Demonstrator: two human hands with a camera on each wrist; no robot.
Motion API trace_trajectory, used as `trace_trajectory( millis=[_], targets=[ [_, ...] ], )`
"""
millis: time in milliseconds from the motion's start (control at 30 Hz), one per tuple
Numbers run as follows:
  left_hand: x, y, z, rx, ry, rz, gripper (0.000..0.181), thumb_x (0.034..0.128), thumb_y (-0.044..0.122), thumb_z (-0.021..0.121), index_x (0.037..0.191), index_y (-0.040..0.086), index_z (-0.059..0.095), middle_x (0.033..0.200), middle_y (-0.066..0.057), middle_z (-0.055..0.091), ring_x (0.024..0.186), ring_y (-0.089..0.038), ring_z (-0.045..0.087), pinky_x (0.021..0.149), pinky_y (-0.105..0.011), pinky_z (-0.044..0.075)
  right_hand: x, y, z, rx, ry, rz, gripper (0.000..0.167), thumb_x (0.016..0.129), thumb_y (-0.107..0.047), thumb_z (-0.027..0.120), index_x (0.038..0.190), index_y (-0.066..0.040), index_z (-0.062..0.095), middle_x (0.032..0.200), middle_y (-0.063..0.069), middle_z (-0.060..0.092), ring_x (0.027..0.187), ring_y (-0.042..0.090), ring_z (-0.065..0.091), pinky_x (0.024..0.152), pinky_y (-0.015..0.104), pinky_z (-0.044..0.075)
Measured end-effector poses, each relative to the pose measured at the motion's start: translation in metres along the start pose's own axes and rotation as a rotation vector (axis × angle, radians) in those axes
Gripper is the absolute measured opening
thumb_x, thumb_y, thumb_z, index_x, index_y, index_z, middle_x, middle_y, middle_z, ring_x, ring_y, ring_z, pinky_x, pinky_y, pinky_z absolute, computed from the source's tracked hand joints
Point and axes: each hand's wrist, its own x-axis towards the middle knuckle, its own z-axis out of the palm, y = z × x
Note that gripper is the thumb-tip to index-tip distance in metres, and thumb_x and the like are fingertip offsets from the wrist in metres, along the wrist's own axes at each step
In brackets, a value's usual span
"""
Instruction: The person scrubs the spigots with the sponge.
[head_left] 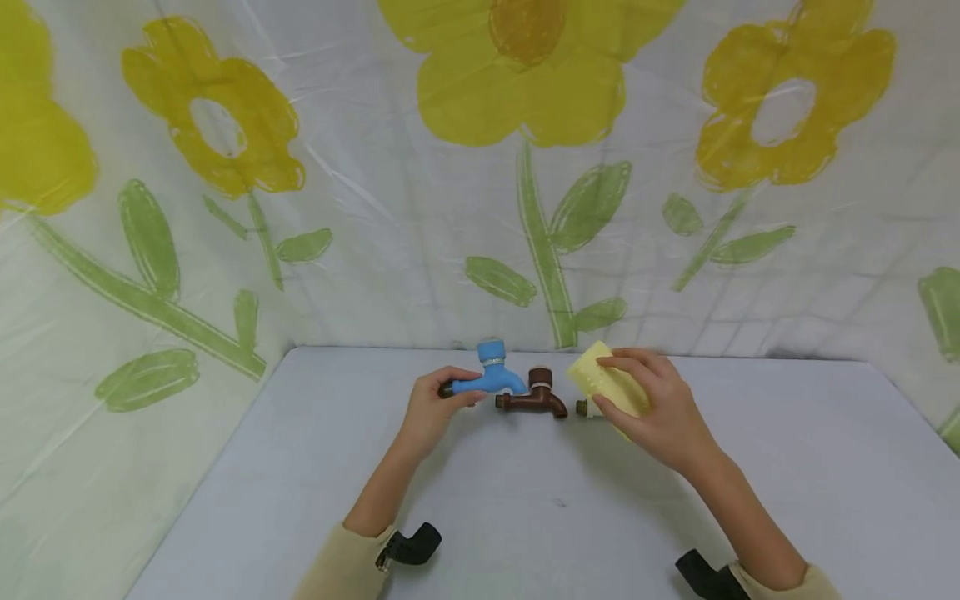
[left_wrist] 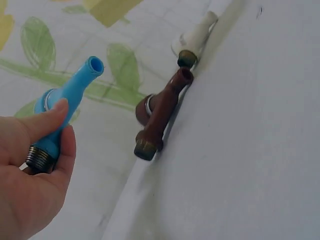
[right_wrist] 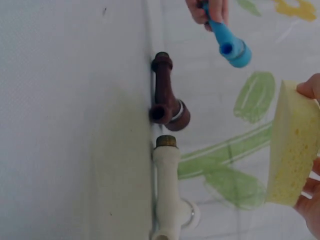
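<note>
While our left hand [head_left: 431, 408] pinches the blue tap [head_left: 489, 382] above the table [head_left: 337, 500], near its back edge, we have the brown tap [head_left: 534, 402] lying along that edge, then the white tap [right_wrist: 168, 182]; our right hand [head_left: 663, 408] grips the sponge [head_left: 609, 383], raised off the table.

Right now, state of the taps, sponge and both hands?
Blue tap, held, raised off the table; open or closed unclear
Brown tap, resting on the table, unheld; open or closed unclear
White tap, resting on the table, unheld; open or closed unclear
Yellow sponge, held, raised off the table; wet or dry unclear
Left hand, pinching the blue tap
Right hand, gripping the yellow sponge
</note>
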Motion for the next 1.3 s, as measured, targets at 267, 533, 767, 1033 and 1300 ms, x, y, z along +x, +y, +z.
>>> trace_trajectory(
  millis=[267, 533, 767, 1033, 1300],
  targets=[
    [-0.01, 0.011, 0.028, -0.213, -0.005, -0.123, 0.026, 0.0894, -0.01, 0.077, 0.115, -0.014, 0.073, 0.106, -0.011, 0.073, 0.078, -0.014, 0.074, 0.078, -0.027, 0.064, -0.005, -0.021, 0.014, -0.039, 0.0, -0.065, 0.047, 0.078, -0.013, 0.09, 0.122, -0.014, 0.075, 0.131, 0.014, 0.066, 0.11, 0.032, 0.061, 0.071, 0.041, 0.058],
    [-0.018, 0.018, 0.037, -0.212, -0.047, -0.08, 0.027, 0.0874, -0.006, 0.081, 0.114, -0.007, 0.077, 0.115, -0.011, 0.075, 0.087, -0.01, 0.075, 0.083, -0.027, 0.063, -0.006, -0.03, 0.018, -0.075, 0.05, -0.158, 0.05, 0.073, -0.013, 0.088, 0.121, -0.011, 0.075, 0.129, 0.016, 0.067, 0.103, 0.031, 0.06, 0.067, 0.042, 0.058],
    [-0.019, 0.024, 0.034, -0.418, -0.169, -0.108, 0.034, 0.1008, -0.006, 0.064, 0.132, -0.018, 0.062, 0.121, -0.008, 0.072, 0.095, -0.011, 0.077, 0.096, -0.031, 0.061, -0.004, -0.025, 0.012, -0.114, 0.071, -0.157, 0.048, 0.074, -0.014, 0.087, 0.12, -0.006, 0.074, 0.127, 0.021, 0.066, 0.105, 0.039, 0.061, 0.066, 0.045, 0.06],
    [-0.02, 0.025, 0.031, -0.595, -0.285, -0.092, 0.044, 0.1064, -0.009, 0.048, 0.145, -0.028, 0.038, 0.117, -0.004, 0.073, 0.105, -0.015, 0.076, 0.101, -0.03, 0.058, -0.005, -0.026, 0.013, -0.082, 0.08, -0.154, 0.049, 0.075, -0.015, 0.086, 0.122, -0.008, 0.074, 0.129, 0.02, 0.065, 0.109, 0.041, 0.059, 0.065, 0.045, 0.059],
    [-0.021, 0.026, 0.036, -0.6, -0.343, -0.09, 0.042, 0.1059, -0.011, 0.048, 0.144, -0.027, 0.04, 0.12, -0.007, 0.07, 0.11, -0.017, 0.074, 0.099, -0.031, 0.059, -0.002, -0.027, 0.008, -0.087, 0.112, -0.173, 0.041, 0.085, -0.024, 0.079, 0.122, -0.006, 0.073, 0.128, 0.022, 0.065, 0.107, 0.043, 0.059, 0.066, 0.047, 0.058]
  ],
)
